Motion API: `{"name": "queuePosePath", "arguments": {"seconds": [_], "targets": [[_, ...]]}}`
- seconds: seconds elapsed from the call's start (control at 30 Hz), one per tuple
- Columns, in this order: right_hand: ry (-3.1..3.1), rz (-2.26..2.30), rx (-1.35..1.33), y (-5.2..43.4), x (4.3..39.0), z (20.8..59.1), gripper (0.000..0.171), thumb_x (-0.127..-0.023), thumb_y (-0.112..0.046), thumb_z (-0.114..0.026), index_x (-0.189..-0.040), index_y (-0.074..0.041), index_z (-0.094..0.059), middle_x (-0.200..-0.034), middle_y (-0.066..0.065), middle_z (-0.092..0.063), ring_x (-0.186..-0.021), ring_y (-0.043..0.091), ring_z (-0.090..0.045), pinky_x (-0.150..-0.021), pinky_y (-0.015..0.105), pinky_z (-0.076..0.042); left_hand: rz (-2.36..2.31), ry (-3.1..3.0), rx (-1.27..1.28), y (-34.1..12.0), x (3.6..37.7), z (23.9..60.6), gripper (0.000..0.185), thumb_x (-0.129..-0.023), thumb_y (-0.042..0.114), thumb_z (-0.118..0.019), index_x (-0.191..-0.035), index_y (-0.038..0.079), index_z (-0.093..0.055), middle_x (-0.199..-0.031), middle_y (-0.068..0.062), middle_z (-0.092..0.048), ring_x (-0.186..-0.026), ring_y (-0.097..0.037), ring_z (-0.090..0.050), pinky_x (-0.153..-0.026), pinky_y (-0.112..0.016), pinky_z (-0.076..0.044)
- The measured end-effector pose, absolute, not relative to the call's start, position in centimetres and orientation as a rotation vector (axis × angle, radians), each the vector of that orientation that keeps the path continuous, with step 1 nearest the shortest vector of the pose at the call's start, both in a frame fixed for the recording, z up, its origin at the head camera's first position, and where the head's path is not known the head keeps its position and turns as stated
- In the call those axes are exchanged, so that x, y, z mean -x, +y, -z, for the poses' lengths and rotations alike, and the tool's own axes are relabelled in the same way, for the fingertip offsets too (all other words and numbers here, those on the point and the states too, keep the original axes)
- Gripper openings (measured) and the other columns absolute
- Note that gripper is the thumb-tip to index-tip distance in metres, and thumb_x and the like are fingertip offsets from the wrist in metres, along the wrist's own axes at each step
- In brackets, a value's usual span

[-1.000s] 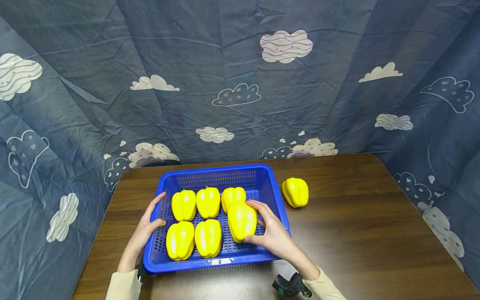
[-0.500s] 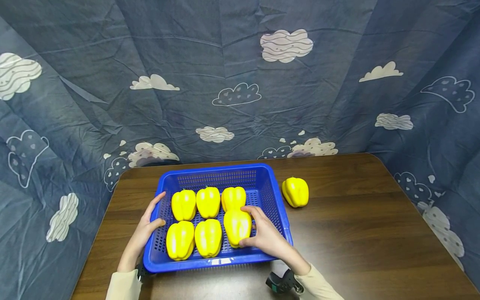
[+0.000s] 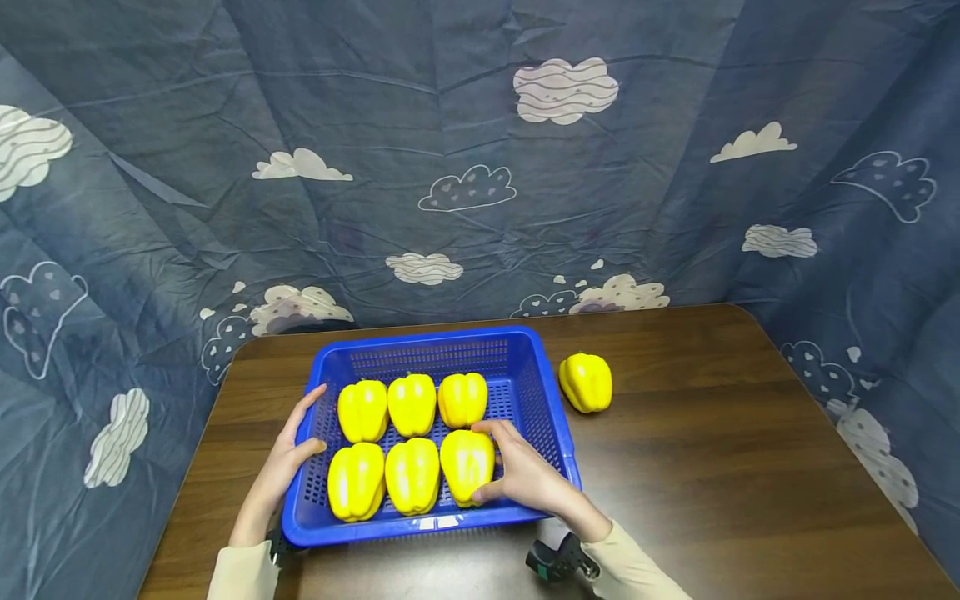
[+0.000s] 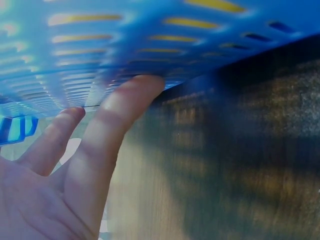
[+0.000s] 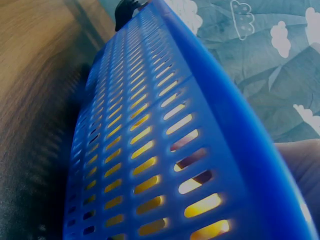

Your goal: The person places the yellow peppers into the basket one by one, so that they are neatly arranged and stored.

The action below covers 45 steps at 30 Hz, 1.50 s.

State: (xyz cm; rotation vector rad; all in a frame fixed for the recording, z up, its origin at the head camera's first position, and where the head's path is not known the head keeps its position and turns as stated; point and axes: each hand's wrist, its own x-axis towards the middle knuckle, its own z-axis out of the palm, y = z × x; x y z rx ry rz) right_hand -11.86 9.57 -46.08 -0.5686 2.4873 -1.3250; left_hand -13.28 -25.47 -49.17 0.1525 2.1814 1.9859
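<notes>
A blue plastic basket [image 3: 517, 523] with slotted walls stands on the table and holds two rows of yellow bell peppers. My left hand [image 3: 283, 458] grips its left rim, thumb over the top. In the left wrist view, fingers [image 4: 100, 145] of that hand reach along the slotted outer wall. Inside the basket, my right hand [image 3: 525, 475] holds the near-right bell pepper [image 3: 467, 467], thumb at its near end and a finger at its far end. The basket wall hides most of this hand [image 5: 302, 162] in the right wrist view.
Another yellow bell pepper [image 3: 587, 382] lies on the brown wooden table [image 3: 705, 433], just right of the basket. A dark blue curtain [image 3: 405, 108] with cloud prints hangs behind the table. Black wrist devices [image 3: 558, 557] show near the sleeves.
My right hand has moved left and nearer with its bell pepper, lowering it into the near row beside the others. The left hand stays on the rim. The head view has shifted slightly.
</notes>
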Motion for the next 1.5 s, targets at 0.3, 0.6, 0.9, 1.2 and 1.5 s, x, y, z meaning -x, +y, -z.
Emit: {"name": "queuePosePath", "arguments": {"seconds": [0.3,0.6,0.9,1.2,1.5], "targets": [[2.402,1.357,0.576,9.6,11.9,46.2,0.069,-0.069,0.006,-0.076,-0.130,0.004,-0.043,-0.127,0.020,-0.044,-0.119,0.039,-0.047,-0.094,0.049,-0.044,-1.997,2.160,-0.144,-25.4,13.2,49.0,0.072,-0.089,-0.002,-0.042,-0.153,0.019,-0.016,-0.156,-0.019,-0.003,-0.130,-0.053,-0.027,-0.091,-0.064,-0.038],[2.415,1.375,0.541,9.9,12.0,46.3,0.065,-0.072,0.003,-0.074,-0.130,0.002,-0.045,-0.130,0.021,-0.044,-0.117,0.041,-0.049,-0.095,0.051,-0.044,-2.005,2.145,-0.140,-25.4,13.3,49.2,0.073,-0.089,-0.003,-0.041,-0.153,0.020,-0.016,-0.157,-0.019,-0.003,-0.131,-0.049,-0.027,-0.095,-0.061,-0.038],[2.415,1.429,0.506,10.1,12.0,45.9,0.062,-0.076,0.000,-0.073,-0.131,0.003,-0.046,-0.131,0.020,-0.045,-0.119,0.041,-0.048,-0.097,0.051,-0.042,-1.991,2.145,-0.122,-25.4,13.3,49.1,0.073,-0.089,-0.002,-0.040,-0.153,0.021,-0.015,-0.157,-0.019,-0.002,-0.131,-0.050,-0.025,-0.093,-0.063,-0.038],[2.310,1.623,0.539,11.0,12.1,45.3,0.059,-0.080,0.002,-0.069,-0.133,0.004,-0.043,-0.135,0.023,-0.043,-0.125,0.046,-0.042,-0.101,0.049,-0.038,-1.983,2.164,-0.136,-25.5,13.2,49.1,0.073,-0.089,-0.002,-0.040,-0.153,0.021,-0.016,-0.157,-0.018,-0.003,-0.130,-0.050,-0.027,-0.092,-0.062,-0.039],[2.239,1.747,0.536,12.5,12.2,44.0,0.058,-0.083,0.001,-0.069,-0.134,0.003,-0.041,-0.141,0.025,-0.038,-0.129,0.044,-0.038,-0.104,0.046,-0.035,-1.994,2.141,-0.136,-25.5,13.4,49.2,0.073,-0.089,-0.002,-0.040,-0.153,0.021,-0.015,-0.157,-0.019,-0.002,-0.131,-0.050,-0.026,-0.093,-0.061,-0.039]]}}
